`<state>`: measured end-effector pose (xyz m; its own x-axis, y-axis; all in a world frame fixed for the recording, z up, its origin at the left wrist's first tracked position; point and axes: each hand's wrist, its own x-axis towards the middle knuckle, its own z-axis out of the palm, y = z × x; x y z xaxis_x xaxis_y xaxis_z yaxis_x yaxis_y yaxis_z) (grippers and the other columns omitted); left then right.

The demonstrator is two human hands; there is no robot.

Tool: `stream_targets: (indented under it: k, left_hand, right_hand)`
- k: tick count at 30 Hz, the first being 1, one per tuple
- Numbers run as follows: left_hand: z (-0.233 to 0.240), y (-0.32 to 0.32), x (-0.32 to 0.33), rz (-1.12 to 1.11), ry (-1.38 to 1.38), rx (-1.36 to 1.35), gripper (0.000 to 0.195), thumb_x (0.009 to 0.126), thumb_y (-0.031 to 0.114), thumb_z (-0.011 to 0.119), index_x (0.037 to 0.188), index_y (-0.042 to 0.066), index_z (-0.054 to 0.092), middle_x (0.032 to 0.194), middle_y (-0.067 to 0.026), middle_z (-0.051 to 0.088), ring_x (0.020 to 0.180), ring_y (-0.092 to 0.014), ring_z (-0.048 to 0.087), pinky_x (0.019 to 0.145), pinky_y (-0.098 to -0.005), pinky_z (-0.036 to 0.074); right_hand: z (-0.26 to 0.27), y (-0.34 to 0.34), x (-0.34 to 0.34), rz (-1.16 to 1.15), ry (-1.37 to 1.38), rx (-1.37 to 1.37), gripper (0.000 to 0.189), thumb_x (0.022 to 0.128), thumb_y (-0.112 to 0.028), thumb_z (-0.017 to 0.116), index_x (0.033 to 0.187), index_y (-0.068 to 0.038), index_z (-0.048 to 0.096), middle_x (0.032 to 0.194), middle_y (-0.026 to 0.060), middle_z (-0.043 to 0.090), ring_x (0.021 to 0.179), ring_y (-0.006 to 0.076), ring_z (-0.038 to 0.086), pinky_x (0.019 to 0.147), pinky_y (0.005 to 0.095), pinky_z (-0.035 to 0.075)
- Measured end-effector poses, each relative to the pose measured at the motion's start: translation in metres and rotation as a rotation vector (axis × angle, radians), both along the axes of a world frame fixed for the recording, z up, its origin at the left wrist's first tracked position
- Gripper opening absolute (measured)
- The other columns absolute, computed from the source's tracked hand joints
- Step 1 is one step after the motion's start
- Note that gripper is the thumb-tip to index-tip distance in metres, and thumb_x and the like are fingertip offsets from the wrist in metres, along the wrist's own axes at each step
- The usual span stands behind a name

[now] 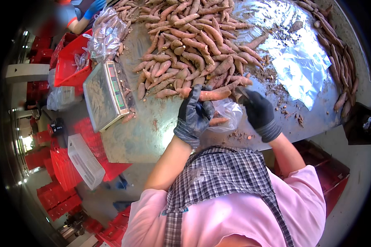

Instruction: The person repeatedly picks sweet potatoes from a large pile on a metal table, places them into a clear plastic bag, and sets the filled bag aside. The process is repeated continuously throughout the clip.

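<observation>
My left hand (194, 115), in a grey-black work glove, grips a long orange-pink sweet potato (215, 95) lying crosswise in its fingers. My right hand (259, 111), gloved the same way, is closed around a small knife (243, 92); its short blade points toward the sweet potato's right end, and the handle is hidden in the fist. Below the held root, a clear plastic bag (233, 115) lies on the metal table with another sweet potato (218, 121) at it; I cannot tell whether that one is inside. Beyond both hands rises a big heap of sweet potatoes (185, 52).
A digital scale (100, 95) stands on the left, with a filled plastic bag (106, 34) behind it. Shiny plastic bags (301, 68) and soil crumbs cover the right side. More roots (343, 71) line the far-right edge. A co-worker's blue-gloved hand (95, 6) shows near red crates (71, 61).
</observation>
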<state>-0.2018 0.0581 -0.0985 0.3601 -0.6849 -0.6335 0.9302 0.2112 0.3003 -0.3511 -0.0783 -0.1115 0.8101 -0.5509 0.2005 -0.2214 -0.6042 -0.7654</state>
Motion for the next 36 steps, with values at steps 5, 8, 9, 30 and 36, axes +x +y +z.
stream_targets:
  k: [5, 8, 9, 30, 36]
  left_hand:
    - [-0.016, 0.006, -0.006, -0.011, 0.178, -0.229, 0.034, 0.091, 0.037, 0.048, 0.101, 0.004, 0.052, 0.064, -0.0022, 0.051, 0.052, -0.013, 0.051, 0.051, -0.0317, 0.049]
    - [-0.008, -0.001, -0.006, -0.112, 0.041, -0.200, 0.037, 0.089, 0.040, 0.049, 0.103, 0.005, 0.052, 0.071, -0.0032, 0.054, 0.064, -0.015, 0.055, 0.058, -0.0384, 0.052]
    - [0.011, -0.004, -0.011, -0.104, -0.140, 0.024, 0.039, 0.089, 0.041, 0.050, 0.104, 0.006, 0.052, 0.073, -0.0037, 0.056, 0.069, -0.016, 0.056, 0.061, -0.0421, 0.053]
    - [0.034, 0.046, 0.025, -0.350, -0.499, 0.071, 0.067, 0.081, 0.023, 0.061, 0.134, 0.001, 0.025, 0.121, -0.0192, 0.050, 0.060, -0.015, 0.061, 0.050, -0.0229, 0.050]
    - [0.020, 0.013, 0.026, -0.416, -0.335, 0.012, 0.053, 0.084, 0.016, 0.059, 0.131, 0.006, 0.036, 0.117, -0.0144, 0.053, 0.065, -0.014, 0.061, 0.055, -0.0225, 0.050]
  right_hand:
    - [-0.014, 0.005, 0.012, 0.017, 0.154, -0.024, 0.038, 0.076, 0.001, 0.053, 0.113, -0.010, 0.056, 0.088, 0.0173, 0.061, 0.079, 0.0336, 0.061, 0.067, 0.0345, 0.049]
    - [-0.060, -0.022, -0.003, -0.045, 0.147, 0.312, 0.029, 0.086, -0.005, 0.048, 0.114, -0.004, 0.055, 0.085, 0.0104, 0.063, 0.077, 0.0189, 0.061, 0.071, 0.0290, 0.047]
    - [-0.048, -0.017, -0.005, -0.036, 0.041, 0.487, 0.027, 0.089, -0.006, 0.046, 0.114, -0.002, 0.055, 0.084, 0.0070, 0.063, 0.077, 0.0136, 0.059, 0.072, 0.0271, 0.047]
    - [-0.069, -0.077, 0.025, 0.071, 0.144, 0.144, 0.026, 0.081, -0.018, 0.056, 0.106, -0.011, 0.060, 0.089, 0.0172, 0.062, 0.078, 0.0349, 0.060, 0.072, 0.0387, 0.048]
    - [-0.130, -0.226, 0.115, -0.274, 0.198, -0.103, 0.033, 0.081, -0.012, 0.050, 0.113, -0.013, 0.055, 0.114, 0.0152, 0.055, 0.098, 0.0354, 0.055, 0.083, 0.0401, 0.045]
